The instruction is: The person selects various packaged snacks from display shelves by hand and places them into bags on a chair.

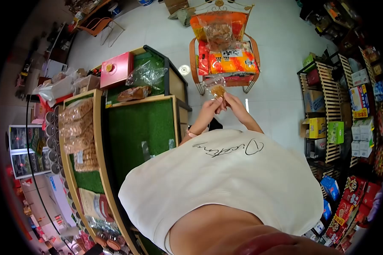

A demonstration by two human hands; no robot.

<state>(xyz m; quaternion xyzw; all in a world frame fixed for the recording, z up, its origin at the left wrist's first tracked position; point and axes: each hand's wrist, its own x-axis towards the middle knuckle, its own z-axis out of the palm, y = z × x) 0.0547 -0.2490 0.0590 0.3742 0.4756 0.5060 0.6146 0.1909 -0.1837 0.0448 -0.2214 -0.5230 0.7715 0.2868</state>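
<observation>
In front of my chest, both hands hold a small clear plastic bag [218,90] with golden-brown food in its lower part. My left hand [209,109], with a band on its wrist, is closed on the bag's near end. My right hand [233,103] pinches the same end from the other side, its fingers close to the left ones. The bag's top is loose and crinkled and points away from me. Beyond it stands a chair [254,47] bearing orange and red printed packs [232,61] and a clear bag of brown pieces [220,35].
On my left is a wooden display stand lined with green turf [136,131], holding a pink box [116,70], clear plastic wrapping [148,74] and bagged brown goods [77,127]. Slatted shelves [327,91] with boxed goods line the right. Pale floor tiles [276,80] lie between.
</observation>
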